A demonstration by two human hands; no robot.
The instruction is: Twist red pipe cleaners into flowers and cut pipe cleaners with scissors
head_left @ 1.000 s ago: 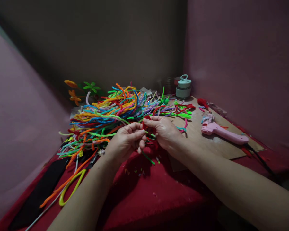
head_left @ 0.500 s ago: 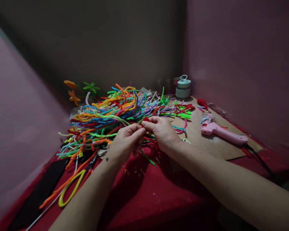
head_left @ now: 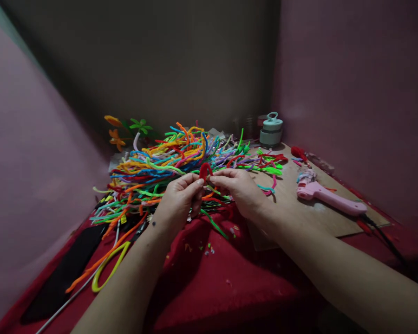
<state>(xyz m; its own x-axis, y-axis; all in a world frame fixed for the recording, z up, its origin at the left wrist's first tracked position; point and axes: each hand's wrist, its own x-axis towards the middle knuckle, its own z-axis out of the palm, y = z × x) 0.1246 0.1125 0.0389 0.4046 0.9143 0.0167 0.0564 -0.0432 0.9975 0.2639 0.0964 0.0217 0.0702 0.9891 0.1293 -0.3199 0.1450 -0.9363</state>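
A: Where is the curved, red, fuzzy stem [head_left: 205,170]?

B: Above the red, cloth-covered surface [head_left: 230,287], between the bare left hand [head_left: 181,195] and the bare right hand [head_left: 242,190]; each pinches it narrowly on its own side—presumably so that the middle bows upward.

A: What crowds them?

B: A multicoloured heap of fuzzy stems [head_left: 174,162], toward the far edge just beyond the fingertips. The left forearm [head_left: 130,283] partly covers the yellow-handled scissors [head_left: 96,280] toward the left edge; the pink plastic glue gun [head_left: 329,197] lies toward the right edge—apparently clear of both hands.
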